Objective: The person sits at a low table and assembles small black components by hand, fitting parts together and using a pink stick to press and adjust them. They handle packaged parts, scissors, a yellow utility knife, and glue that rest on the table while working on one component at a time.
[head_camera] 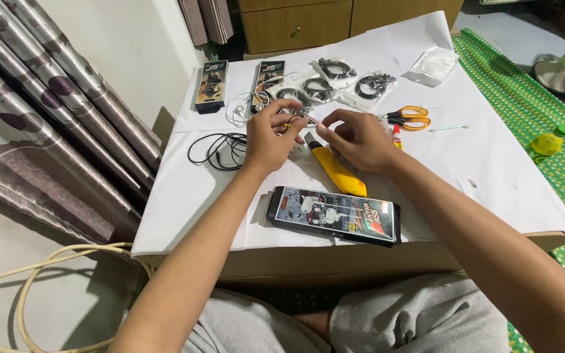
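Work surface: a low table (492, 170) covered with white paper sheets, its front edge showing brown board. To the left hangs a grey-brown patterned curtain (40, 111); beyond the table stands a wooden cabinet (295, 23); to the right lies a green woven mat (544, 111) bearing a small yellow-green bottle (548, 142). A cream cable (40, 274) loops on the floor at lower left. The person sits with grey-clad knees under the near edge.

Hands: the left hand (271, 134) and the right hand (359, 138) meet above the centre of the table, fingertips pinched on a thin white earphone wire (308, 117) stretched between them; the exact grip of the small parts is too fine to tell. The wire trails from a tangle of white earphones (242, 108) just behind the left hand.

Nearby items: a yellow utility knife (339, 171) lies beneath the right hand; a coil of black cable (220, 150) lies left of the left wrist; orange-handled scissors (408, 117) and a small glue tube (396, 136) lie just right of the right hand.

Counts: three boxed earphone packs, one flat in front of the wrists (333, 216) and two at the far left (211, 85) (269, 75); about four clear bags of black cable (335, 82); one empty-looking clear bag (431, 65); one cotton swab (449, 127).
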